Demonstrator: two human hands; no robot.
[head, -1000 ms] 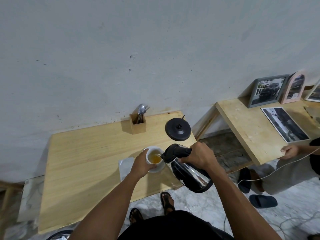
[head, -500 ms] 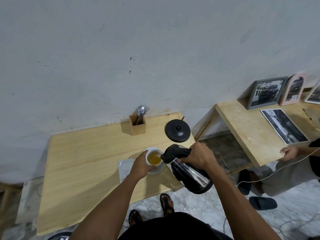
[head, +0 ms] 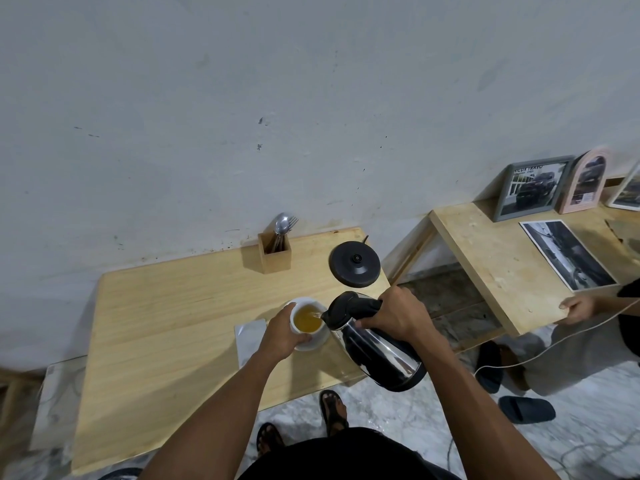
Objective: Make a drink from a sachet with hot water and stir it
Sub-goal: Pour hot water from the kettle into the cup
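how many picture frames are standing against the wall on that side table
3. A grey frame stands nearest the drink table, a pink arched frame beside it, and a white frame is cut off at the picture's right edge. More may lie out of view.

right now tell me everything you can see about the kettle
The kettle has a shiny, mirror-like metal body with a black handle, lid and bottom rim. It is off its round black base, held in the air and tipped left. The right hand holds its handle in a closed grip. Its spout hangs over the white cup, which holds amber liquid and is steadied by the left hand. A thin stream seems to run from the spout.
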